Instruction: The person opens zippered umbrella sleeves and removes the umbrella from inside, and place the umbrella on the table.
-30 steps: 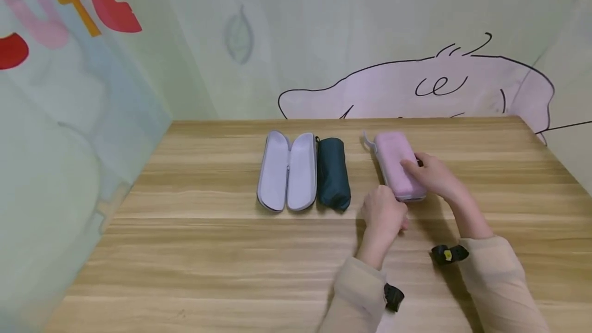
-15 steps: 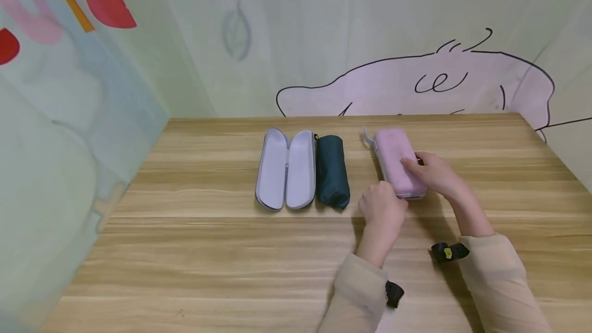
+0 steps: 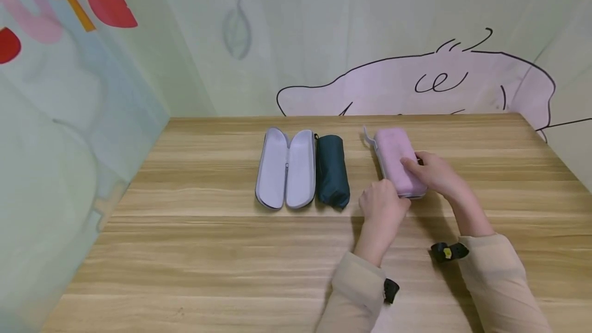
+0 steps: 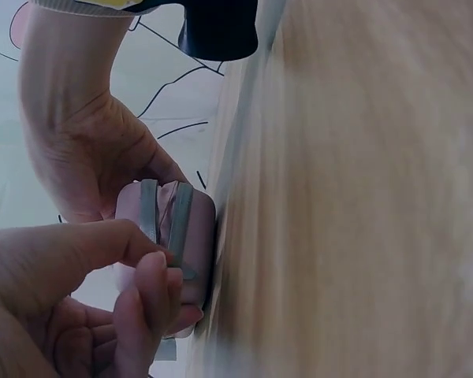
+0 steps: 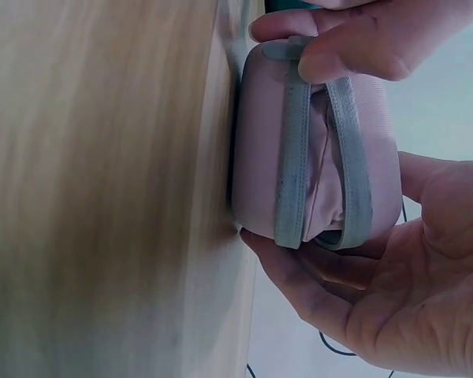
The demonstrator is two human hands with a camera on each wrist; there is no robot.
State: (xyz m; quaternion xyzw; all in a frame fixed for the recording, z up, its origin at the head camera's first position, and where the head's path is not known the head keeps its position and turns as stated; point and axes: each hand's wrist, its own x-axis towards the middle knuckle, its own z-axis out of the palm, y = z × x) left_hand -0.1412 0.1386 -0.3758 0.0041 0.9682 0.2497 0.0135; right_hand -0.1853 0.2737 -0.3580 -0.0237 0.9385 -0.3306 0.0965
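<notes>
A pink zip case [image 3: 395, 161] with grey zipper tape lies on the right part of the table. At its near end the zipper tapes stand apart, and pink lining [image 5: 325, 177] shows between them. My left hand [image 3: 383, 209] is at the near left corner, where thumb and finger pinch the zipper pull [image 5: 280, 51]. From the right side my right hand [image 3: 437, 173] grips the case, its thumb on top and fingers underneath or along the far side. A grey strap [image 3: 368, 137] sticks out at the case's far left corner. Its contents are hidden.
Left of the pink case lies a dark teal folded umbrella or pouch [image 3: 333, 171]. Beside it an unfolded glasses case [image 3: 285, 168] with pale lilac lining lies opened flat. The wooden table [image 3: 208, 251] meets a printed cloth backdrop [image 3: 324, 30] at the rear.
My left hand has turned slightly at the near corner; its lower fingers, visible a second ago, are hidden in the head view. The case and my right hand keep their places. The head view shifts slightly.
</notes>
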